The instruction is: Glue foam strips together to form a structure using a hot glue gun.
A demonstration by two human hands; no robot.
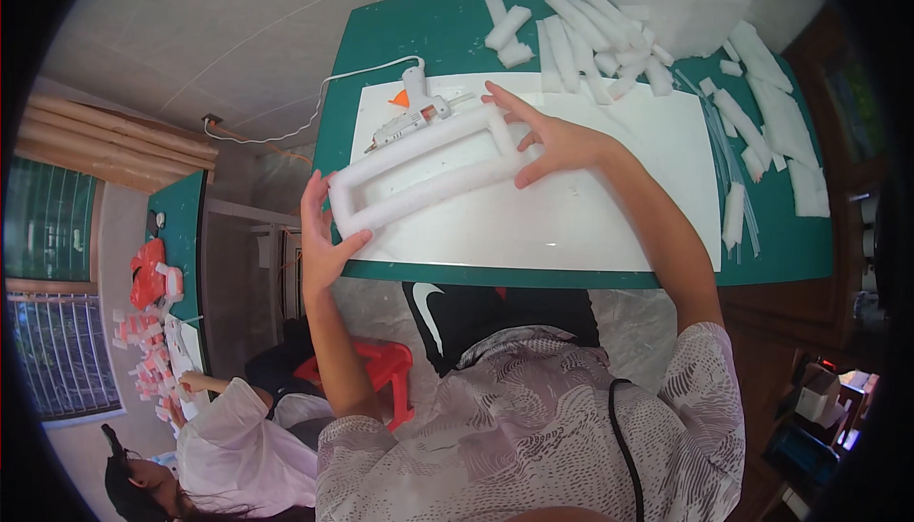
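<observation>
Foam rectangle (pixel 428 196), frame's upper centre: my left hand (pixel 327 253), right hand (pixel 568 144) clasp opposite ends, likely for steadiness.

Light in here's fairly even & med. bright, w/ the white board (pixel 571 217) & foam frame (pixel 428 191) the palest spots, the frame's surface detail nearly washed out & only faint, soft gray shading inside it. Far L, the barred window (pixel 62 355) gives muted light, vs. the R side, where dark wood (pixel 771 331) goes dim bar a small bright patch low down. Wide-lens warp's obvious: green table (pixel 381 36) edges bow & corners drop to black, w/ the boxes (pixel 817 396) at lower R soft & hard to make out.
</observation>
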